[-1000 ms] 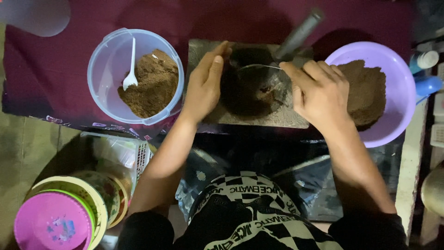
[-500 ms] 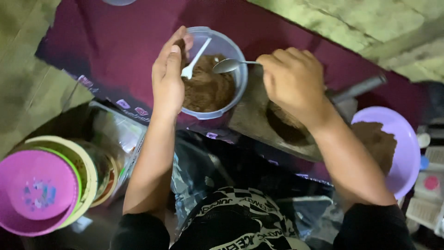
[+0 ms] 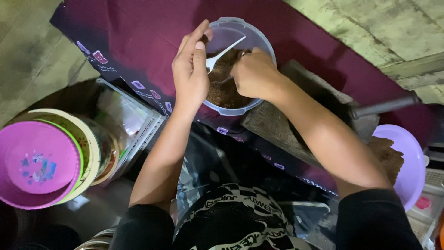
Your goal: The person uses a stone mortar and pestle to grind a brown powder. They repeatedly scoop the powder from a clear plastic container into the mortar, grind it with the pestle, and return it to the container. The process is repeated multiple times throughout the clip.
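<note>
My left grip steadies the clear tub's near rim while my right grip, closed on a metal spoon, digs the brown powder directly beneath.

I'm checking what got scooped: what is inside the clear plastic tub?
The clear plastic tub holds brown crumbly powder and a white plastic spoon. The right hand reaches inside and covers part of the powder; whatever it grips is mostly hidden. The left hand rests at the rim.

Few packages in view. 1 clear plastic crate at left, below the maroon cloth's edge, holds pale wrapped packets, blurred. At far right edge, 1 white container with a round pink label, partly cut off. No signs or screens.
</note>
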